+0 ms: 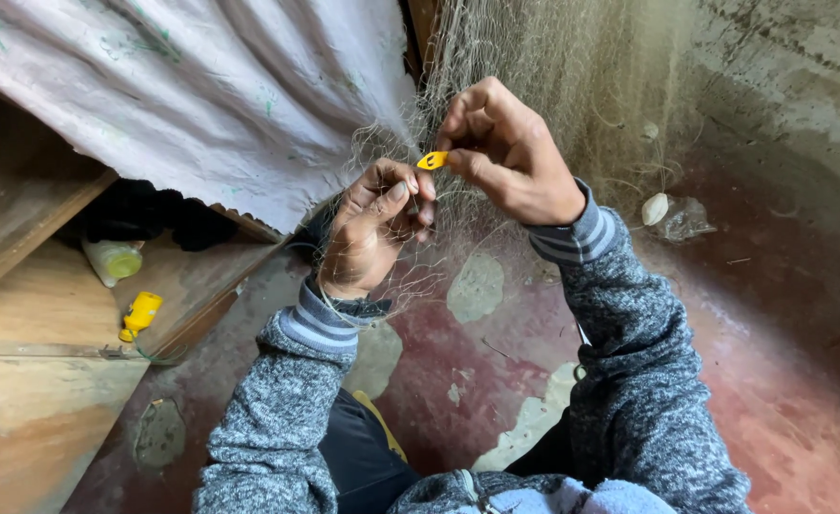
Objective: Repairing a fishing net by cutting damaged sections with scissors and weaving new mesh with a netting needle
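- your sleeves (277, 419) are grey knitted wool, fuzzy.
- the net (534, 86) is fine thin thread, matt.
- the yellow needle (431, 160) looks smooth plastic.
- the floor (781, 381) is rough, worn red cement.

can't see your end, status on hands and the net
Right hand pinching yellow netting needle. Left hand gripping fishing net. Nothing blocking.

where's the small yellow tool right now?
In the head view, upper centre: the small yellow tool is pinched in the right hand, just above the left hand, against the hanging net.
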